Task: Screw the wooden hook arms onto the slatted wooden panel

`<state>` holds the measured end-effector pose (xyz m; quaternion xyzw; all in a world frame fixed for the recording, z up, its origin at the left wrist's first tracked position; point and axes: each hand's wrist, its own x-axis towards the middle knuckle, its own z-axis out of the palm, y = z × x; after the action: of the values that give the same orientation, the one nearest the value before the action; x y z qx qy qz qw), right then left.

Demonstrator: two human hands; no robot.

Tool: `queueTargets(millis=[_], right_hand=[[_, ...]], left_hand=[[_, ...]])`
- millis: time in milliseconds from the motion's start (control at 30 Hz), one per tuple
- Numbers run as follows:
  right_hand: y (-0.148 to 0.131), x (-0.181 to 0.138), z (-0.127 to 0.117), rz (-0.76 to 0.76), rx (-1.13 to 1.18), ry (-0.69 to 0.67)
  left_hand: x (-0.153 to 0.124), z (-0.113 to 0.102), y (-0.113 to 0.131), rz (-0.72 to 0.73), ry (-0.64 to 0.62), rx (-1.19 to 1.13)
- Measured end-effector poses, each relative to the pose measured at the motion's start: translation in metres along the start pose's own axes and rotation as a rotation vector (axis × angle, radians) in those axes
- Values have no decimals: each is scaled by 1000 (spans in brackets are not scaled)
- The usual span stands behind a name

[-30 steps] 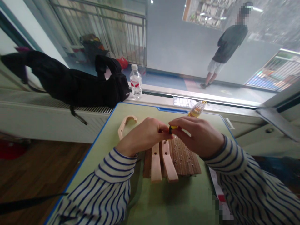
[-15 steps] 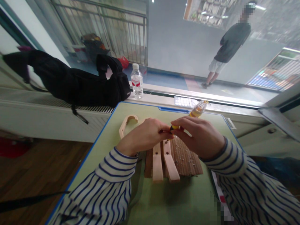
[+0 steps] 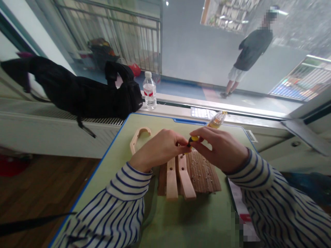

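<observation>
Over the far end of the wooden pieces, my right hand [image 3: 219, 147] is closed with its fingertips on the yellow and black handle of what looks like a small screwdriver [image 3: 193, 139]. My left hand [image 3: 160, 148] pinches the lower part of it; the tip is hidden behind the fingers. Below, two pale bent wooden pieces with screw holes, a left one [image 3: 172, 184] and a right one [image 3: 188, 184], lie side by side on a brown grooved board [image 3: 207, 175] dotted with small holes or screws. A hook-shaped wooden piece [image 3: 134, 139] rests beyond my left wrist.
The green table [image 3: 181, 220] has a blue edge. A clear bottle with yellow contents [image 3: 217, 120] stands behind my right hand. On the sill are a water bottle [image 3: 150, 92] and a black bag [image 3: 98, 94]. A person [image 3: 252, 48] stands beyond the glass.
My right fingers have shifted slightly on the handle, and more of its yellow and black shows. My left hand stays pinched at almost the same spot; the view has moved slightly.
</observation>
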<state>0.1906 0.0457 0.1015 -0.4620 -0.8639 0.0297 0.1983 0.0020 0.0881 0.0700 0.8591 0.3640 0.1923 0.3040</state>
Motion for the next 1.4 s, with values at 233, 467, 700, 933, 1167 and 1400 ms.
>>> queueTargets(millis=[233, 467, 700, 933, 1167, 1400], right_hand=[[-3, 3, -3, -97, 63, -28], [-7, 7, -3, -93, 69, -77], [-10, 7, -2, -89, 48, -79], [-12, 8, 1, -74, -16, -52], [-13, 8, 10, -39, -80, 24], [-7, 5, 17, -7, -39, 94]], left_hand=[[-1, -3, -2, 16, -10, 16], [-3, -5, 1, 11, -5, 37], [-4, -7, 3, -8, -17, 24], [-4, -8, -1, 13, -39, 0], [-4, -10, -3, 51, -62, -1], [-5, -9, 0, 27, -20, 105]])
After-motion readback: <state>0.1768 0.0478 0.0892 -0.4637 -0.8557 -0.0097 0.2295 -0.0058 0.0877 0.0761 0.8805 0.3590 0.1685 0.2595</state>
